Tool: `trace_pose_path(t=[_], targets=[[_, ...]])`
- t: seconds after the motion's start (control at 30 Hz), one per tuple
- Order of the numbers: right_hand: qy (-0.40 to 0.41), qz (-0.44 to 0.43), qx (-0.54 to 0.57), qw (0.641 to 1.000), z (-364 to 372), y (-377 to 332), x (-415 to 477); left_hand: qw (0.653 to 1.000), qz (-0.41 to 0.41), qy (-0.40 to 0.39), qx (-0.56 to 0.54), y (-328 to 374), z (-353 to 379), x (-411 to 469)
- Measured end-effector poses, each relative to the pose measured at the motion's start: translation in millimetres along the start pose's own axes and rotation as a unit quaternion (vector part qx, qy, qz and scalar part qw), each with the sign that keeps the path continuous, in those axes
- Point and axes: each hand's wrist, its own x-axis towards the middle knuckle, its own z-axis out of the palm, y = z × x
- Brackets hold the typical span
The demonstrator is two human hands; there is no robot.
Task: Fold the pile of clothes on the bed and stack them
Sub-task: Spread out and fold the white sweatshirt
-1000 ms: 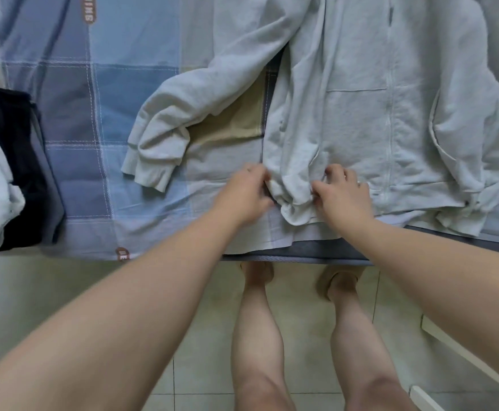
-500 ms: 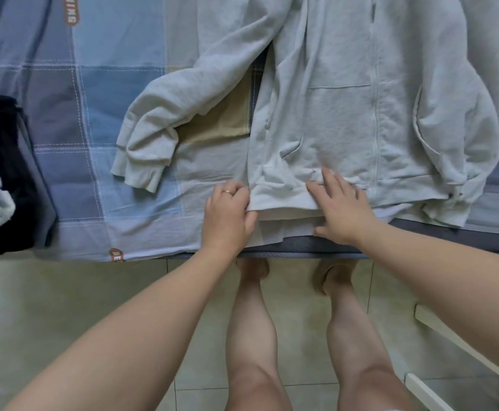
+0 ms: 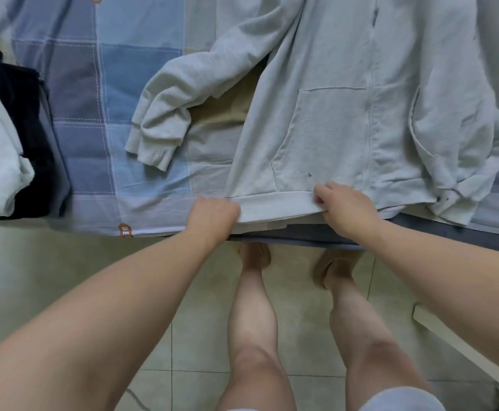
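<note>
- Tile floor (image 3: 64, 277) sits right below the bed edge, and the hem band (image 3: 278, 206) lies at that edge. If my grip slips, I expect the low end to slide off the bed.
- Left hand (image 3: 212, 216): fingers curled tight round the hem's left corner. Right hand (image 3: 346, 209): pinching the hem near the zip line, fingers curled over the top and thumb below.
- Risk: both hands seem to hold the front layer only. A hard pull could drag it off the back layer and leave the hem skewed.
- Folded stack (image 3: 11, 137), dark and white pieces, sits on my left near the same edge, well apart from the hoodie. A tug on the sheet could shift it.
- Grey hoodie (image 3: 346, 114) lies front-up on the patchwork sheet (image 3: 109, 99), with its pocket (image 3: 325, 137) smooth. The sheet looks loose, so it may bunch underneath.
- Sleeve on my left (image 3: 189, 93) is splayed out sideways and creased, its cuff (image 3: 153, 149) bent. The other sleeve (image 3: 461, 137) lies rumpled over the body. Folding without flattening them gives a lumpy bundle that stacks badly.
- Hood and shoulders are out of frame, so I cannot tell how they lie.
</note>
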Motion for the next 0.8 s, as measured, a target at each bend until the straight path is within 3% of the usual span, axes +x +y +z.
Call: trace_pose_path(t=[0.1, 0.17, 0.27, 0.5, 0.57, 0.67, 0.8], targets=[[-0.081, -0.013, 0.042, 0.996, -9, 7, -1, 0.997, -0.024, -0.054, -0.044, 23, -13, -1], [-0.111, -0.022, 0.076, 0.991, -16, 18, -7, 0.996, -0.026, -0.038, -0.072, 37, -20, -3], [-0.037, 0.009, 0.085, 0.996, -25, 56, -23, 0.992, -0.013, 0.047, -0.113, 64, -37, -1], [0.032, 0.137, -0.003, 0.99, -33, 199, -54, 0.986, 0.033, 0.075, -0.145, 164, -87, 61], [0.039, 0.177, 0.046, 0.982, -31, 230, -54, 0.98, 0.032, 0.107, -0.167, 200, -99, 84], [0.062, 0.214, 0.217, 0.95, -27, 262, -49, 0.965, 0.052, 0.149, -0.21, 257, -115, 114], [0.198, 0.26, 0.264, 0.908, -23, 288, -40, 0.958, 0.046, 0.157, -0.235, 321, -135, 145]])
